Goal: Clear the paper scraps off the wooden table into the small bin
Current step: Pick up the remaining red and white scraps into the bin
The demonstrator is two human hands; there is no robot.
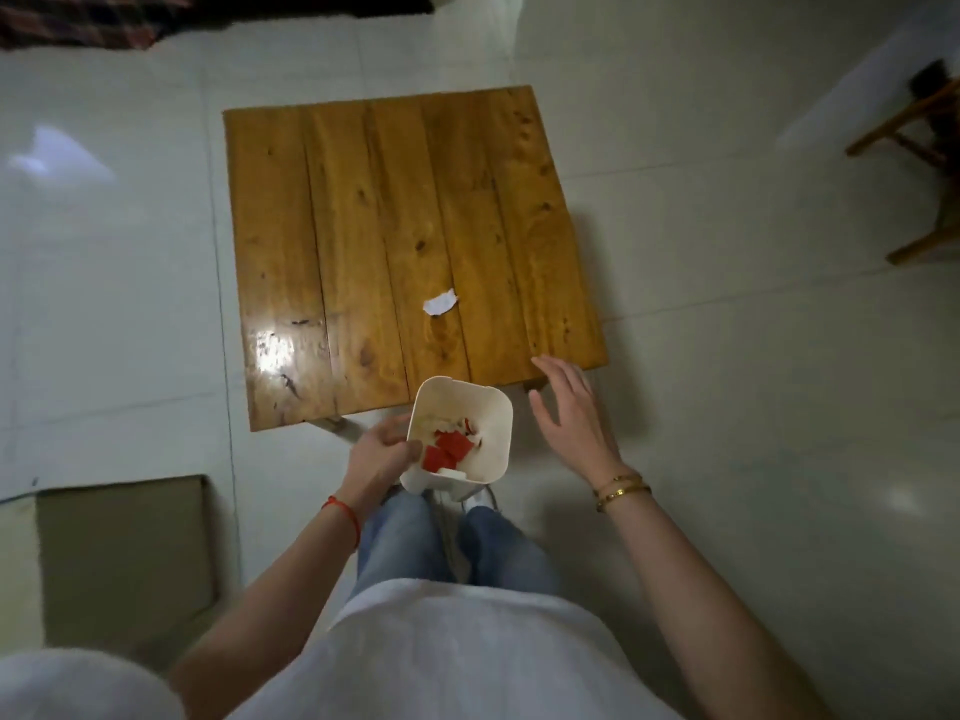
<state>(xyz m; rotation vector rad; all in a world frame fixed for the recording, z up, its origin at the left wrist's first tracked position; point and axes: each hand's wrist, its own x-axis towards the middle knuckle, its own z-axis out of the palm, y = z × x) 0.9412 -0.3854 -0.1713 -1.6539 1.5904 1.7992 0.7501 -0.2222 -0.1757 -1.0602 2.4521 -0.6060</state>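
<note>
One white paper scrap (pixel 440 302) lies on the wooden table (pixel 363 226), toward its near right part. The small white bin (pixel 488 407) hangs at the table's near edge, with red and white scraps (pixel 448 445) inside it. My left hand (pixel 382 452) grips the bin by its left rim. To the right of the bin, my right hand (pixel 569 413) hovers with fingers spread and nothing in it, just off the table's near right corner.
The table stands on a pale tiled floor. A flat cardboard sheet (pixel 124 553) lies on the floor at the lower left. A wooden chair (pixel 919 148) stands at the far right. A dark plaid cloth (pixel 78 18) shows at the top left.
</note>
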